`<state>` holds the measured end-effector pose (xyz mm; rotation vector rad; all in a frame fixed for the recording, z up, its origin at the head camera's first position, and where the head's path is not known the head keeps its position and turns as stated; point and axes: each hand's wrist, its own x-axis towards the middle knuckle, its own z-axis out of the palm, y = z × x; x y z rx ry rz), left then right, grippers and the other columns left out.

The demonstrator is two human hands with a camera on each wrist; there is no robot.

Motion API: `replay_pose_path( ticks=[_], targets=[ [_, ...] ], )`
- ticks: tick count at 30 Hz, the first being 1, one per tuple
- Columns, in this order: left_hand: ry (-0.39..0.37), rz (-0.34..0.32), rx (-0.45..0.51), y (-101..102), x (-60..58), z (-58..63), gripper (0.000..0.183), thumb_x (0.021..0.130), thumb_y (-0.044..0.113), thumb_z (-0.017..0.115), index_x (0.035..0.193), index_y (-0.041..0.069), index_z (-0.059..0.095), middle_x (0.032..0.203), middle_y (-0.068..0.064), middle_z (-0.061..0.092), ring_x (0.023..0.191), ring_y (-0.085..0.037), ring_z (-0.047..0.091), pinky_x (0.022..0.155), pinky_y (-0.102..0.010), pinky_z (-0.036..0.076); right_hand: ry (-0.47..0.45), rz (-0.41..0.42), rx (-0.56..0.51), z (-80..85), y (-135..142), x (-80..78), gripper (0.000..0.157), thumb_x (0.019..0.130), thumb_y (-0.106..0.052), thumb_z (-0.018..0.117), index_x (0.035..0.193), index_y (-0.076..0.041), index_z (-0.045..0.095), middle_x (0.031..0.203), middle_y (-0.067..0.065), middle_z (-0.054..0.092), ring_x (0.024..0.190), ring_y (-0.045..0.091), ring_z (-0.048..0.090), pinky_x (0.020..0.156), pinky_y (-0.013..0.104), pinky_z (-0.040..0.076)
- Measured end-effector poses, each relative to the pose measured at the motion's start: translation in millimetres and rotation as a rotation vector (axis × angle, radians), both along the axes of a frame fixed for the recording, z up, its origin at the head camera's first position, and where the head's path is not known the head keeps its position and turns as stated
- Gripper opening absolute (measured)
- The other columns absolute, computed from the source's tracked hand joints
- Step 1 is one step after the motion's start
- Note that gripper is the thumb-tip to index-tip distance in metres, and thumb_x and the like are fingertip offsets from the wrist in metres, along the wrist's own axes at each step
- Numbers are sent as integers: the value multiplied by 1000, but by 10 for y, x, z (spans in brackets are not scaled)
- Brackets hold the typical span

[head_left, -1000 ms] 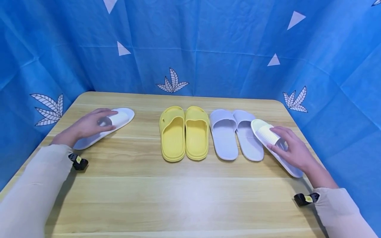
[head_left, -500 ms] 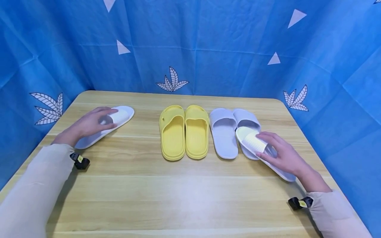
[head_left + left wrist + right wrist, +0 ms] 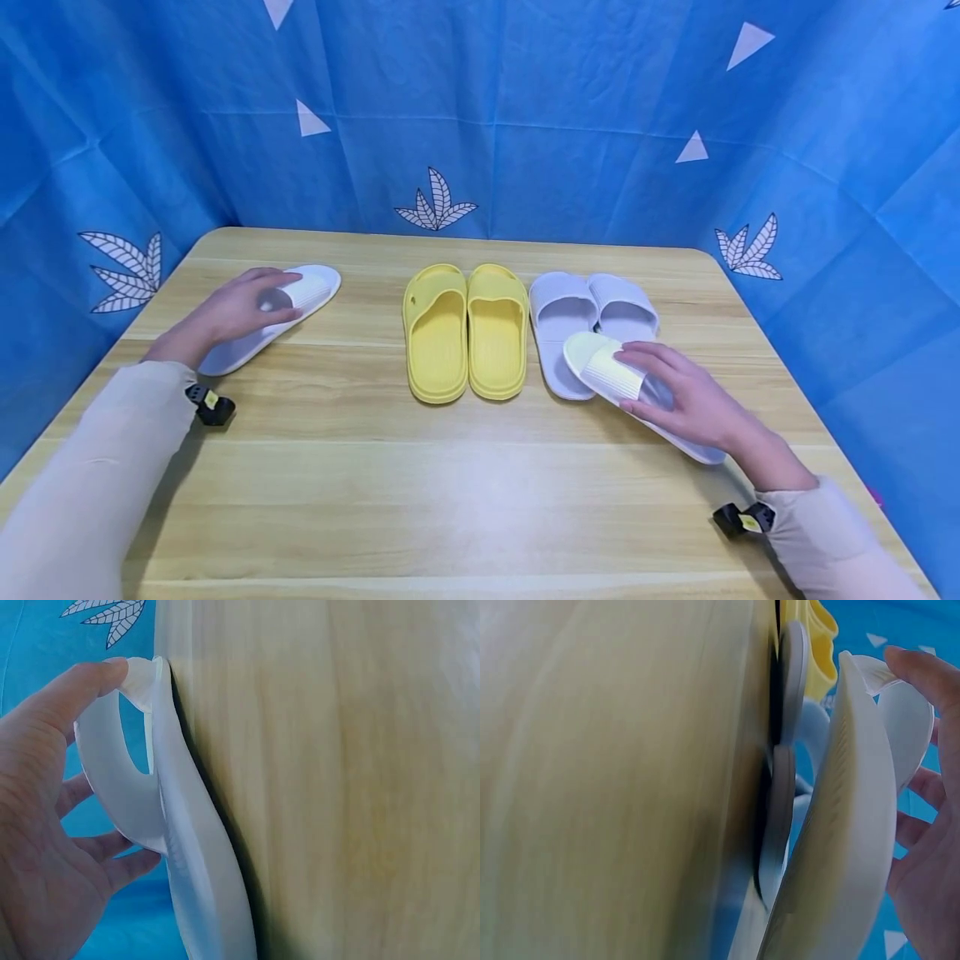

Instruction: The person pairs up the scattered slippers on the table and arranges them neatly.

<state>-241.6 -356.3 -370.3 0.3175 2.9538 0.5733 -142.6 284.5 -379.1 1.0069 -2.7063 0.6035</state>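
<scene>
My left hand [image 3: 243,308] grips the ribbed strap of a white slipper [image 3: 258,337] at the table's left side; in the left wrist view thumb and fingers span the strap [image 3: 124,772]. With my right hand [image 3: 686,400] I hold the strap of another white slipper [image 3: 611,371], its toe pointing to the far left. The right wrist view shows that slipper's sole [image 3: 855,817] tilted and raised off the table. In the head view it overlaps a pair of pale lavender slippers, the left one [image 3: 558,333] and the right one [image 3: 626,308].
A pair of yellow slippers, left [image 3: 437,350] and right [image 3: 497,350], stands side by side mid-table, toes toward the back. The wooden table [image 3: 420,500] meets a blue curtain [image 3: 562,100] at the back and sides.
My right hand has carried its white slipper leftward and slightly nearer, from beside the lavender pair to in front of it. The left hand and its slipper have stayed nearly still.
</scene>
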Motion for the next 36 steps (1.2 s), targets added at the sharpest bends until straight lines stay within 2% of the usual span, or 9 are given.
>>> replay_pose_path(
  ticks=[6,16,21,26,36],
  targets=[
    [-21,12,2,29,-12,-1,81,89,57,63,151,11,38,152,-29,24,136,-51,23,105,-70,22,3,55,12,22,-139,9,67,80,-31,81,140,-22,53,143,2,48,129,25,46,100,51,41],
    [-59,10,-23,25,-16,-7,86,87,60,64,153,15,34,153,-29,21,135,-53,22,103,-73,21,54,174,13,106,-416,15,64,81,-38,80,137,-20,55,141,1,49,129,22,47,103,38,41],
    [-32,34,-31,72,2,-3,82,88,58,64,152,14,36,152,-29,24,135,-53,23,104,-72,22,42,234,6,139,-580,12,64,83,-42,77,139,-21,53,142,1,48,130,21,45,107,37,37],
    [8,51,-46,116,10,0,81,89,57,64,151,12,38,151,-29,26,134,-54,24,105,-70,22,54,294,-7,160,-757,6,63,85,-44,74,139,-20,53,141,2,49,129,20,46,106,37,37],
    [43,58,-62,169,21,23,79,89,54,64,150,9,39,150,-30,28,132,-55,25,105,-69,22,34,335,15,217,-1049,22,62,89,-53,66,141,-23,51,144,2,47,132,21,44,106,44,39]
  ],
)
